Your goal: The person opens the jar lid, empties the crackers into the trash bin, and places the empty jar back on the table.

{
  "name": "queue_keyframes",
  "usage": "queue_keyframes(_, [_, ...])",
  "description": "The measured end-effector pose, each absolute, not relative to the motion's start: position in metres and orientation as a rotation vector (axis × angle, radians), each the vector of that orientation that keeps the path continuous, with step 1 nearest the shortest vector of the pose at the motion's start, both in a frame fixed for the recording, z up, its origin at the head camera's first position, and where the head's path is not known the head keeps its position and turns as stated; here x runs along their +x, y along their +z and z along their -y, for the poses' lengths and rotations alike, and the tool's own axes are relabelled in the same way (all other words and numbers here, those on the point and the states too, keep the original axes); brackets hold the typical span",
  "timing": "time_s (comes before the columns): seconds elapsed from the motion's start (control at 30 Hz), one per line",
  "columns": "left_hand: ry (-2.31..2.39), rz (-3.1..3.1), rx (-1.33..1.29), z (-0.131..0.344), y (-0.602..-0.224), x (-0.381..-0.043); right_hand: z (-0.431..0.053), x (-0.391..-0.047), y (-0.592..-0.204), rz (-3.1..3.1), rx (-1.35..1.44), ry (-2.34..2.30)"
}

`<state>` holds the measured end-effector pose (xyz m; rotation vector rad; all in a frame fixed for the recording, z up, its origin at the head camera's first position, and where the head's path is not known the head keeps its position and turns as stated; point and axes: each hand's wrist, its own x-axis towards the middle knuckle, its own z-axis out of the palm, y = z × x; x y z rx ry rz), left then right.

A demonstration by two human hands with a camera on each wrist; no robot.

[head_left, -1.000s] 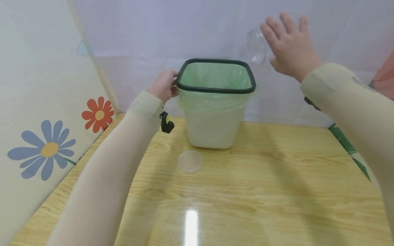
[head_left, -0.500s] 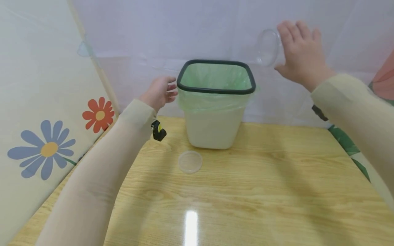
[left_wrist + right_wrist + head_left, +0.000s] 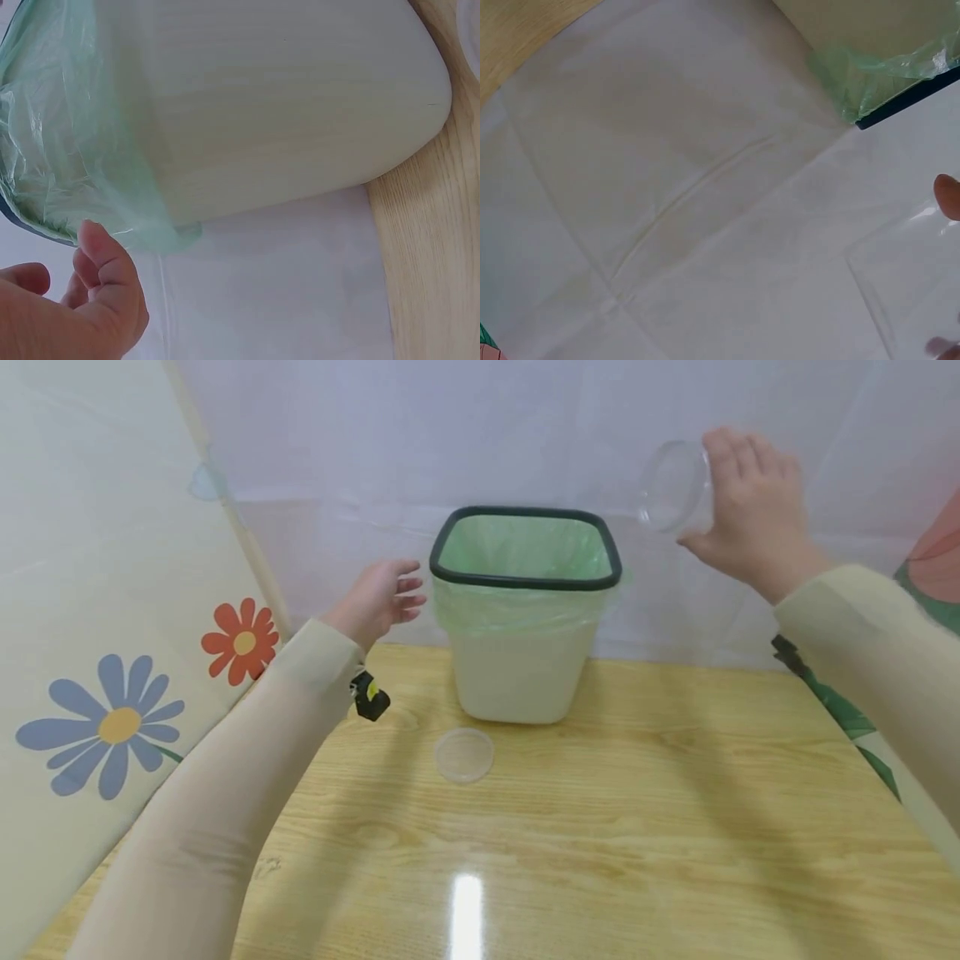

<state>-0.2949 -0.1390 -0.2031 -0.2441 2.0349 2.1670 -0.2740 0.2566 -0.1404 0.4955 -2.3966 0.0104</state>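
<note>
My right hand (image 3: 757,518) grips a clear, round plastic container (image 3: 671,489) tipped on its side, above and to the right of a trash can (image 3: 517,664). In the right wrist view, only a fingertip (image 3: 949,196) and part of the container (image 3: 900,277) show at the edge. Beside the can's left rim, my left hand (image 3: 378,597) has its fingers loosely bent and holds nothing. A green bag (image 3: 525,547) lines the can under a black rim ring (image 3: 525,582). On the table in front lies a clear round lid (image 3: 463,755).
The wooden table (image 3: 600,827) runs back to a white cloth wall (image 3: 420,435). A side panel with printed flowers (image 3: 120,725) stands at the left, and another printed panel is at the right.
My left hand has let go of the trash can's rim and drawn back left and down. My right hand has moved right and lower with the container. The can and lid stay put.
</note>
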Motion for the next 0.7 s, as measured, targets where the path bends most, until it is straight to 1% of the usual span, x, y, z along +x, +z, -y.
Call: queue_keyframes(0.7, [2.085,-2.123,-0.186,0.146,-0.213,-0.284,-0.267,-0.260,-0.157,2.482,0.416,0.142])
